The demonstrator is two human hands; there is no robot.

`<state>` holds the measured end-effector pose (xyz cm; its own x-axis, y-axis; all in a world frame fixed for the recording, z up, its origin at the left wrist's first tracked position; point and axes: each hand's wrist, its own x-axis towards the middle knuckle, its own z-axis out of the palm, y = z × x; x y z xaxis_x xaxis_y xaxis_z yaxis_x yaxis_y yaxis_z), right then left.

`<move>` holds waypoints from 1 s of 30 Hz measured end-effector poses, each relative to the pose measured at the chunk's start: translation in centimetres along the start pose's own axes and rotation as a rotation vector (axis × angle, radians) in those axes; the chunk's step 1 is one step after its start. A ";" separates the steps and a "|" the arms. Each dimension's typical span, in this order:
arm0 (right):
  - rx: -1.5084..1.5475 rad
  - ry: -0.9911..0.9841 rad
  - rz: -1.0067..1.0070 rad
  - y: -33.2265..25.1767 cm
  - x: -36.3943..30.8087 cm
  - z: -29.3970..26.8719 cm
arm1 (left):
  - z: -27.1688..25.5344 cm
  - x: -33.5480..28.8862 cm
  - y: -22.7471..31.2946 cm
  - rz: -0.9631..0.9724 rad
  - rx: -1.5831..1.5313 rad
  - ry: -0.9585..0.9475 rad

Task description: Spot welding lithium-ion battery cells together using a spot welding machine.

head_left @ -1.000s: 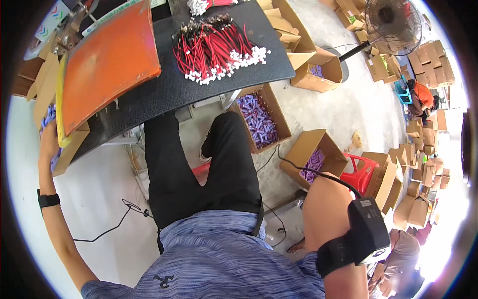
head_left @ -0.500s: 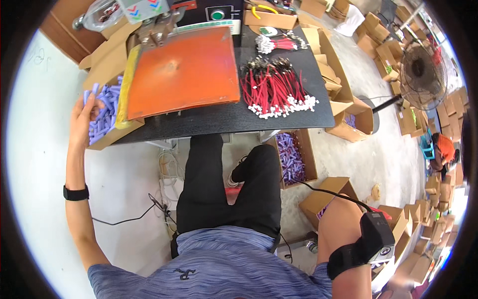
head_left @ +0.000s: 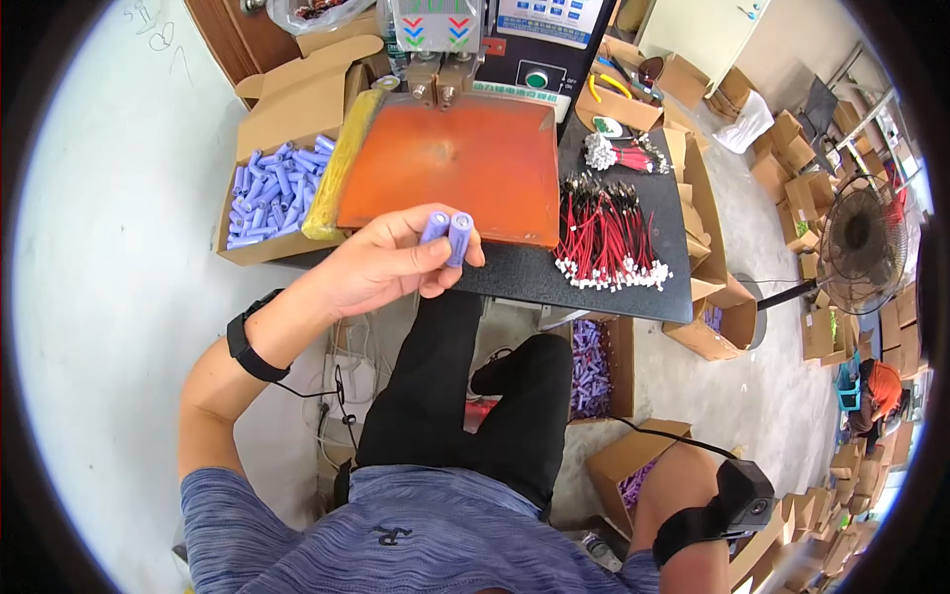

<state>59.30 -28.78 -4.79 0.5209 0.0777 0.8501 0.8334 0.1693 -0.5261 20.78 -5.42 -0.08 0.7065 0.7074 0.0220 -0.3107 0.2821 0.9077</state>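
Note:
My left hand (head_left: 381, 259) is closed around two purple cylindrical battery cells (head_left: 459, 238), gripping them side by side between thumb and fingers. They are held upright at the near edge of the orange plate (head_left: 450, 163), with their ends showing. Beyond this hand, to the left, an open cardboard box (head_left: 297, 109) contains many more purple cells (head_left: 277, 193). My right arm (head_left: 683, 485) is bent at the lower right, with a strapped-on black device (head_left: 744, 500). The right hand itself is out of the picture.
A machine with two metal electrodes (head_left: 435, 84) and a green button (head_left: 536, 77) stands behind the plate. Red and black wire leads with white connectors (head_left: 614, 233) lie on the black table (head_left: 515, 280). Cardboard boxes and a fan (head_left: 856, 238) stand to the right.
My left hand has come out of the box of cells with two of them and moved right, in front of the orange plate. The view has shifted left.

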 end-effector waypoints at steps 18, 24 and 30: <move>0.242 -1.185 0.321 3.5 -1.2 25.0 | -8.8 3.6 4.7 0.276 0.779 0.234; -0.033 -1.411 0.297 -0.6 -1.2 30.8 | -9.1 6.5 3.9 0.224 0.812 0.235; -0.626 -1.673 0.217 -2.5 -1.2 33.8 | -9.9 6.9 3.7 0.249 0.823 0.200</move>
<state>50.32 3.90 -3.72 0.2296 0.9201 -0.3173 0.9283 -0.3050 -0.2126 18.21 6.86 -0.71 0.5305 0.8083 0.2552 0.1703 -0.3966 0.9021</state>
